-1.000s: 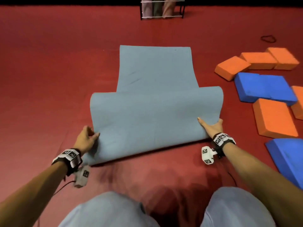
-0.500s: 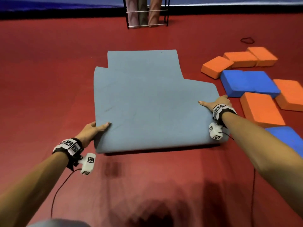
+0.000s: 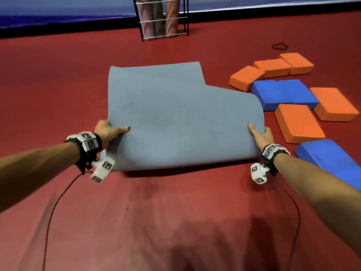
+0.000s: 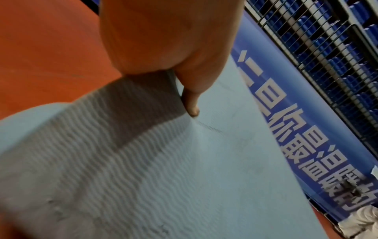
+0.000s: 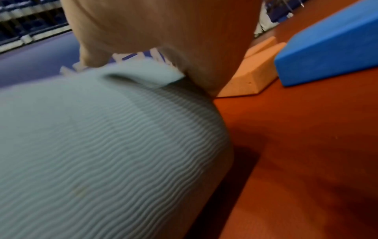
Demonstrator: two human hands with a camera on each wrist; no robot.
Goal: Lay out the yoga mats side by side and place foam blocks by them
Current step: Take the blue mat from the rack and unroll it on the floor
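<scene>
Mid-frame, my left hand and right hand each pinch a side of the grey mat; its doubled end has swung forward, so it isn't flat yet.

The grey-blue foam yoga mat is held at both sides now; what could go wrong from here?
1. The grey-blue foam yoga mat lies doubled over itself with offset edges; it may settle crooked or creased.
2. The left hand and right hand pinch only its side edges, so one side could slip.
3. The blue foam block and orange foam blocks lie close on the right; the mat may land on them.
</scene>
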